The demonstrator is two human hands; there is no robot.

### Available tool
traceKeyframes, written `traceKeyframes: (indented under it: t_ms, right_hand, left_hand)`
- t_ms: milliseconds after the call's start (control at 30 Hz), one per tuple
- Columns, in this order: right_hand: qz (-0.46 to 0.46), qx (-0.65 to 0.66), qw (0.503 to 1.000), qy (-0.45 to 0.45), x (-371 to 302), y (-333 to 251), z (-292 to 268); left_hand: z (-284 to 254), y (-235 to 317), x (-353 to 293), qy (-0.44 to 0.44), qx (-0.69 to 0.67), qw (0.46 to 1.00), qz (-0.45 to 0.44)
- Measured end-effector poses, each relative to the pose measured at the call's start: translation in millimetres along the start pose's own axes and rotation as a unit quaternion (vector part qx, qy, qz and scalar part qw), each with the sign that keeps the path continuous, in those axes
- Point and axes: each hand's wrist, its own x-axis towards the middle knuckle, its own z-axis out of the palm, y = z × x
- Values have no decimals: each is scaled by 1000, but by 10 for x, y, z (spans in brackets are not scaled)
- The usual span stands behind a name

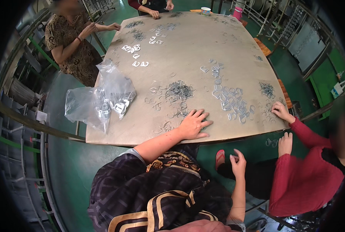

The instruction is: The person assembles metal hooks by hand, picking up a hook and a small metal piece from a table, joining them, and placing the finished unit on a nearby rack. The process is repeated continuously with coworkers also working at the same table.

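My left hand (195,124) lies palm down near the table's front edge, fingers spread, holding nothing I can see. Just beyond its fingertips are loose, thin, curved metal wire pieces (172,112), thickening into a dark heap (180,89). Beyond the table edge, above the floor, my right hand (239,164) is raised with its fingers loosely bent and the thumb apart; nothing shows in it. Right of the wire heap lies a cluster of flat, pale U-shaped metal pieces (230,98), which neither hand touches.
A clear plastic bag (118,89) with shiny pieces inside sits at the table's left. On the right, a co-worker's hand (282,112) in a red sleeve rests near another wire heap (266,89). Two other people stand at the far side. A cup (205,11) is at the back.
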Motion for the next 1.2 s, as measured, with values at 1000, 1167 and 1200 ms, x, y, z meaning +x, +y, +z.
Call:
traceKeyframes:
  t_ms: [1000, 1167, 1200]
  right_hand:
    - [-164, -299, 936, 87, 2263, -1318, 938]
    - [-136, -341, 926, 85, 2466, -1391, 1099]
    - [-152, -338, 925, 88, 2469, -1370, 1098]
  left_hand:
    - [-443, -1093, -159, -19, 11, 996, -86]
    - [-580, -746, -150, 64, -141, 963, -220]
    - [-576, -703, -176, 73, -168, 954, -238]
